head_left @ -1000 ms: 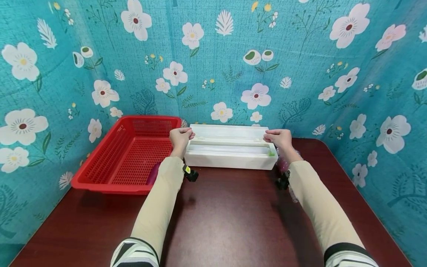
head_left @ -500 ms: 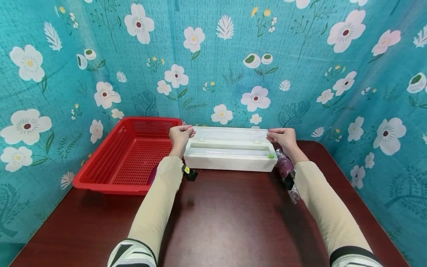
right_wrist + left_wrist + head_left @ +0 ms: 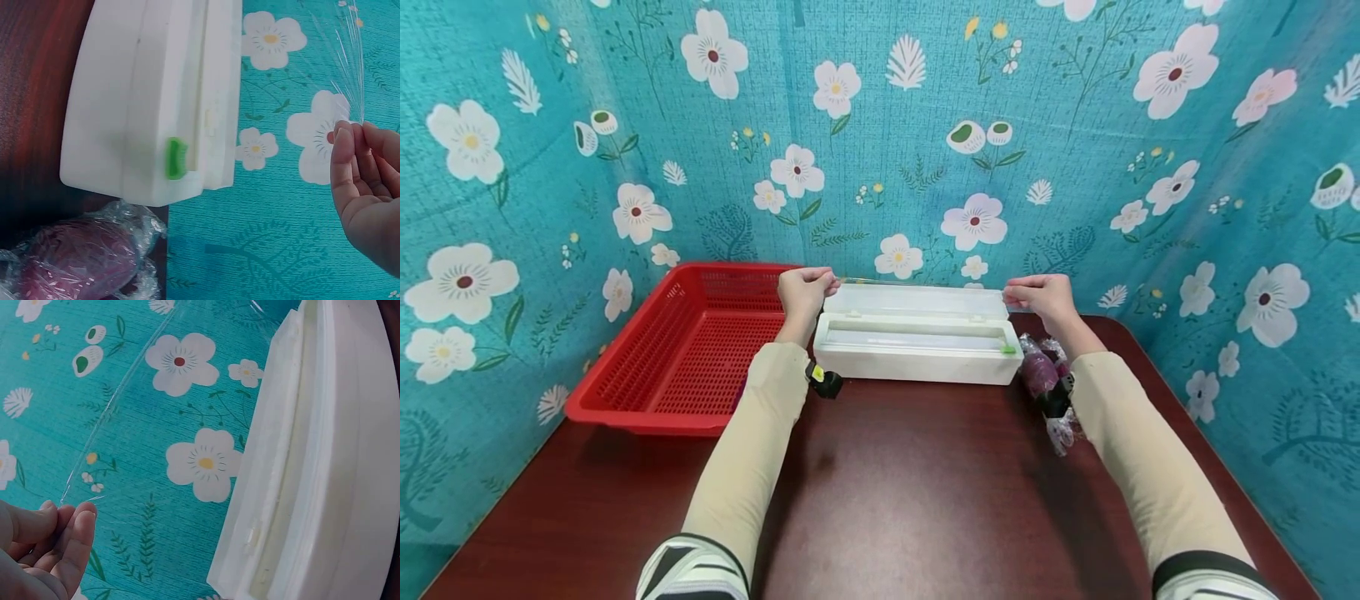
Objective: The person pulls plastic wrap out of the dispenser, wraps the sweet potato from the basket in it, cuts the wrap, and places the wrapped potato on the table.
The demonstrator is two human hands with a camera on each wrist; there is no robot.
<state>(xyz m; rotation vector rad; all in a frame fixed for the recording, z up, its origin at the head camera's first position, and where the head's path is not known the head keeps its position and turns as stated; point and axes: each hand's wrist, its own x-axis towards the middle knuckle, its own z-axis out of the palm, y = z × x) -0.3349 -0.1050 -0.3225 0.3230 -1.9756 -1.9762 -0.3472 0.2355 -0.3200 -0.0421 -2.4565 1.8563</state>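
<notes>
A white cling film dispenser (image 3: 917, 365) stands at the back of the table, its lid (image 3: 921, 302) raised. My left hand (image 3: 803, 298) pinches one corner of a sheet of clear cling film (image 3: 112, 400) between thumb and fingers, above the dispenser's left end. Above the right end, my right hand (image 3: 1047, 300) pinches the other corner, where the film gathers into creases. Between the hands the film's edge is stretched nearly straight. A green slide cutter (image 3: 176, 158) sits at the dispenser's right end. How far the transparent sheet reaches down is hard to see.
At the left stands a red plastic basket (image 3: 625, 421), with a purple item (image 3: 740, 393) partly hidden behind my left sleeve. Film-wrapped purple items (image 3: 1039, 372) lie right of the dispenser, under my right wrist. A floral curtain (image 3: 880, 167) hangs close behind.
Both hands have risen, drawing the film's edge up above the lid. My right hand has also shifted a little to the right, uncovering more of the wrapped purple items.
</notes>
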